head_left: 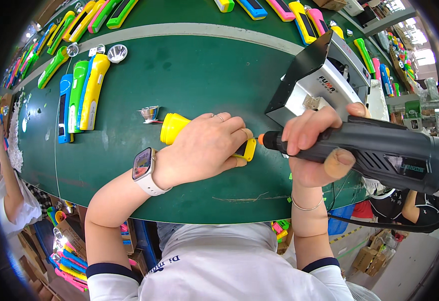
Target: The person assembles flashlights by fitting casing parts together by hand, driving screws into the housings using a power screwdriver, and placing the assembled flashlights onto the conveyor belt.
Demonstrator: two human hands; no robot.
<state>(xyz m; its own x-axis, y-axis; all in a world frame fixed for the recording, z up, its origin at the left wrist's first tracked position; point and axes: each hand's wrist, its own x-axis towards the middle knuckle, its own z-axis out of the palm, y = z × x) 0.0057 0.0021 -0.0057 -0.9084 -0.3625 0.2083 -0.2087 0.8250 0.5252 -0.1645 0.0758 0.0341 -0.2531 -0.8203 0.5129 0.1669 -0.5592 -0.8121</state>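
On the green bench [189, 85] a yellow plastic torch body with a round flared head [175, 128] lies on its side, pinned flat under the left hand [207, 148], whose fingers drape over the middle of the casing so that only the head at one end and the yellow tail [250, 149] at the other show. The right hand [312, 145] is wrapped tight around a dark grey electric screwdriver with an orange collar [380, 150], held almost level with its tip touching or just at the torch's tail end. Judging from that, the fastening of this torch looks to be underway rather than finished; whether a screw is already seated is hidden by the fingers. A small silver cone-shaped reflector [150, 114] lies loose just beside the torch head, which suggests a part not yet fitted. Assembled-looking torches in yellow, green and blue [81, 95] lie in a row well apart at the far left, and more line the far strip. The left wrist, wearing a white-strapped watch [144, 168], is bent inward; the right forearm rises straight from the lower edge. A grey metal box [320, 83] stands behind the tool.
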